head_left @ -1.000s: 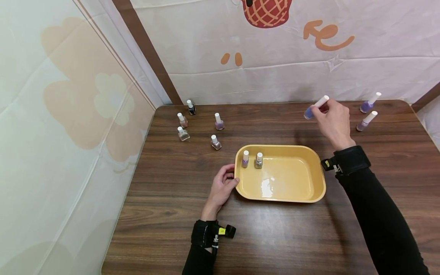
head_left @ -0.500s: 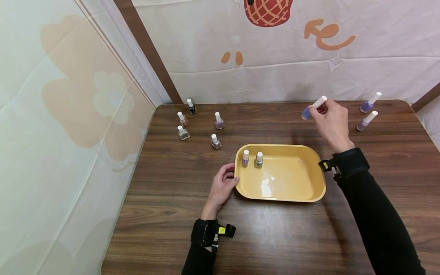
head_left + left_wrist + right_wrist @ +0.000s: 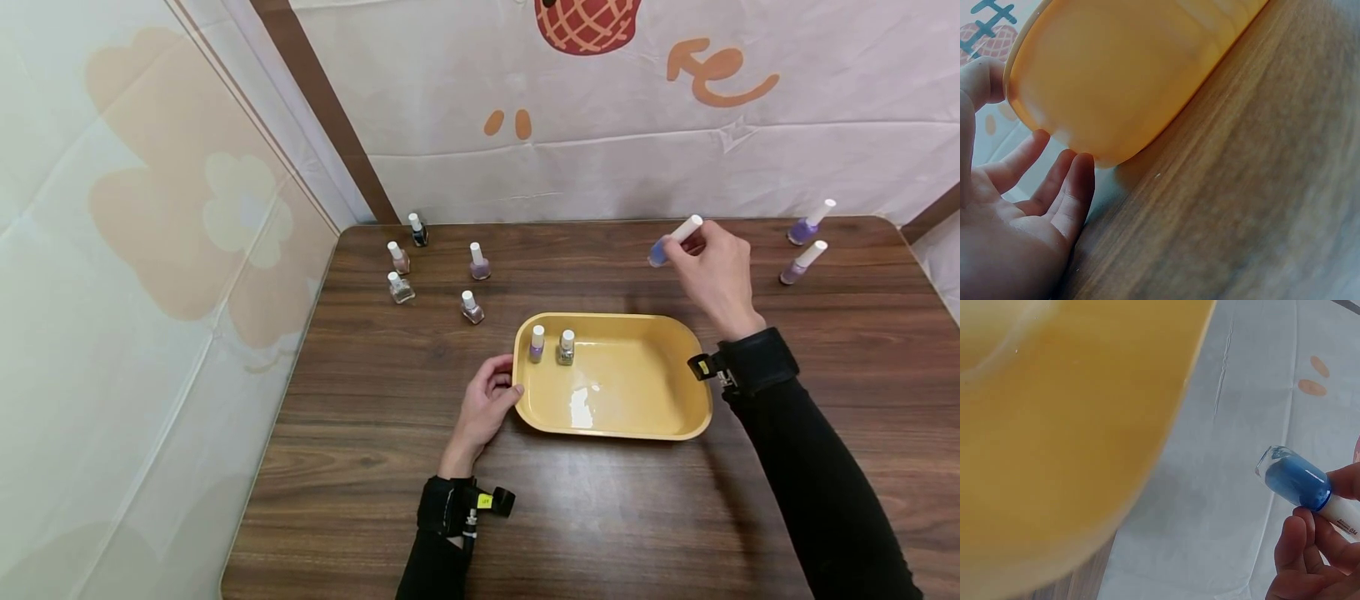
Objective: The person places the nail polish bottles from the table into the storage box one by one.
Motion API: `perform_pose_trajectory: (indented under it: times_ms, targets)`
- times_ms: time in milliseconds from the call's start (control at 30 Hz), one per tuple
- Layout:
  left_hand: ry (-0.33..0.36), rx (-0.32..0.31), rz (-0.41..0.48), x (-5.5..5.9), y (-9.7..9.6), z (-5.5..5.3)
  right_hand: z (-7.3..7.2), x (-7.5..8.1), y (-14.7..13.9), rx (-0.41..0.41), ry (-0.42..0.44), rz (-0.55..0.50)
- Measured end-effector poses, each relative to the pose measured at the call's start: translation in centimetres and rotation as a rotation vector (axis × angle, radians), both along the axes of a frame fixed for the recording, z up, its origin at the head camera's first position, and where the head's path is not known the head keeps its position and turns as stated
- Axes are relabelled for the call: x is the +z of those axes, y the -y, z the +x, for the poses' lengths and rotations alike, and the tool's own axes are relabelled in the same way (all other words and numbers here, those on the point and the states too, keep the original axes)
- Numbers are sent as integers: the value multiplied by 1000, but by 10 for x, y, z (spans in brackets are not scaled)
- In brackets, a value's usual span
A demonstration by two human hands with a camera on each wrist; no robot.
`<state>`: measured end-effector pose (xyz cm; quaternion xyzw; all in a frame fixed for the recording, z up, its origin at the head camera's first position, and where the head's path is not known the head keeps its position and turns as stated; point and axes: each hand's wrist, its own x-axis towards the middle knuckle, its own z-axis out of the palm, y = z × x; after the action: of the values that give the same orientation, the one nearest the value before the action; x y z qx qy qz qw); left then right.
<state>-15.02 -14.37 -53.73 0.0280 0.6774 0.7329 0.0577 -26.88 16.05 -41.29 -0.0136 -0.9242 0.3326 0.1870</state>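
Observation:
Pinched by its white cap in my right hand (image 3: 716,275), a nail polish bottle (image 3: 1297,481) with blue polish is held tilted in the air, beyond the tray's far right side. My left hand (image 3: 483,412) holds the left end of a yellow tray (image 3: 615,431); the thumb is at the rim and the fingertips touch the outer wall (image 3: 1072,134). Inside the tray, near its left end, stand a purple polish bottle (image 3: 536,346) and a clear, glittery-looking one (image 3: 566,348).
Several polish bottles stand on the wooden table (image 3: 360,467) at the back left, among them a black one (image 3: 418,231) and a mauve one (image 3: 479,262). Two purple-toned bottles, one darker (image 3: 808,225) and one paler (image 3: 801,265), stand back right. A printed cloth (image 3: 600,175) hangs behind.
My right hand has moved slightly left and toward me with the blue nail polish bottle. My left hand stays on the tray, and the standing bottles keep their places.

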Motion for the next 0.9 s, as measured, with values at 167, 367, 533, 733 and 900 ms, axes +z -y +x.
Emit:
perform_pose_trajectory:
  times_ms: [167,367,533,733,900]
  targets:
    - [-3,-4,0,-1,0,-1,3,-3,3,8,-22,-1]
    - [-10,-9,-1,-1,1,0,5,-5,5,20,-20,-3]
    - [-10,-12,-4,-2,1,-1,7,-6,8,23,-13,6]
    - [-10,-12,-7,-1,1,0,12,-8,11,38,14,18]
    - [-8,-13,-4,0,1,0,15,-9,14,56,28,13]
